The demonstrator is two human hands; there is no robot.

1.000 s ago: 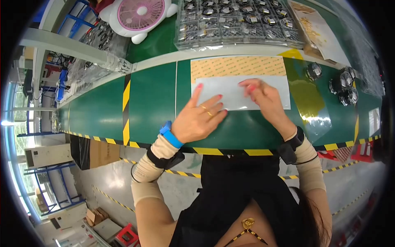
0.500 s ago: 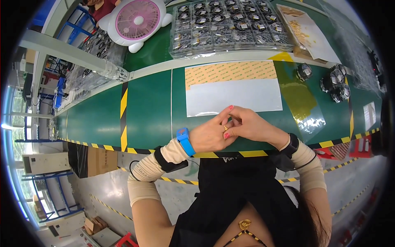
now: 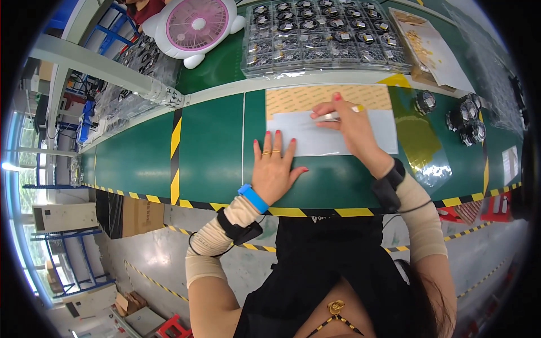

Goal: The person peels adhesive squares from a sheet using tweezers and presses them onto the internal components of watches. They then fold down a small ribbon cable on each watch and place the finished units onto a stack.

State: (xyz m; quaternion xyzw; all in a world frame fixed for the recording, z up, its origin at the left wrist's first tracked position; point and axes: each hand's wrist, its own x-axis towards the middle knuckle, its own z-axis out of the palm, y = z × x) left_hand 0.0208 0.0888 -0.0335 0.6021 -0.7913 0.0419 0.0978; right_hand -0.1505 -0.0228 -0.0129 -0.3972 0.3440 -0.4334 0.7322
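My left hand (image 3: 273, 170) lies flat with its fingers spread, fingertips on the lower left part of a white-backed sheet (image 3: 315, 143) and palm on the green mat. Along its far edge the sheet has a tan, printed adhesive strip (image 3: 293, 100). Over the sheet's right half, my right hand (image 3: 352, 127) is closed around a slim silvery tool (image 3: 328, 117) that looks like tweezers, with a yellowish bit at one end. The tool's tip points left, near the strip's lower border; whether it touches the sheet I cannot tell.
A clear yellow film (image 3: 420, 135) lies right of the sheet, with several small black round parts (image 3: 465, 118) beyond. Behind the ledge stand a clear compartment tray (image 3: 327, 42) of parts, a pink-and-white fan (image 3: 197, 25) and a box with paper (image 3: 437, 53). A frame post (image 3: 112, 76) rises at left.
My hands, together before at the sheet's near edge, have parted. The left has spread flat at the sheet's lower left; the right has moved farther out over the sheet with the silvery tool.
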